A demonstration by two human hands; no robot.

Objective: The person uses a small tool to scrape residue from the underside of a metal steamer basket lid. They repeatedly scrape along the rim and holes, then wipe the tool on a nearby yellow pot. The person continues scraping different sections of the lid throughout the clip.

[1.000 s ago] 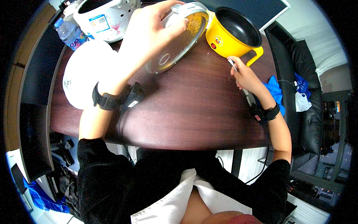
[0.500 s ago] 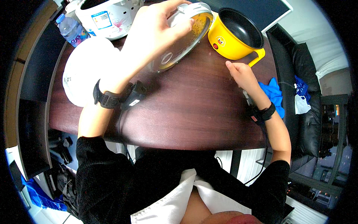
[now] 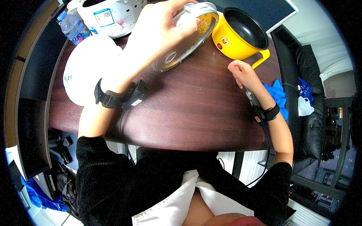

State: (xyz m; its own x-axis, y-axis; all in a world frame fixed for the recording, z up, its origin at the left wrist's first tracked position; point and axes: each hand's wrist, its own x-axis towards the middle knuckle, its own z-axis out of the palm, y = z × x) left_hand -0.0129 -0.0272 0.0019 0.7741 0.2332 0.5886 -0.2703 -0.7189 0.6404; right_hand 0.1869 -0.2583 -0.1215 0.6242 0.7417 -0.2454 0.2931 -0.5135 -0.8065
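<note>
My left hand (image 3: 158,30) grips a clear round lid (image 3: 186,51) with a pale grey rim, fingers over its upper edge. The lid is held tilted, its lower edge close to or on the table; yellow shows in its upper part. Just right of it stands a yellow pot (image 3: 233,41) with a black inside, a cartoon face and a red spot on its front. The pot is uncovered. Below the pot's yellow handle (image 3: 263,58) is my right hand (image 3: 245,73), its fingers curled in and nothing visible in them. It appears apart from the handle.
A white, flower-printed rice cooker (image 3: 124,20) stands at the back left, beside a water bottle (image 3: 73,28). A white rounded object (image 3: 88,71) lies by my left forearm. Blue cloth (image 3: 277,96) is at the right edge of the brown table (image 3: 188,116). A black sofa (image 3: 307,98) stands beyond.
My right hand's fingers have curled in more while it stays below the handle. My left hand and the lid have shifted very slightly right.
</note>
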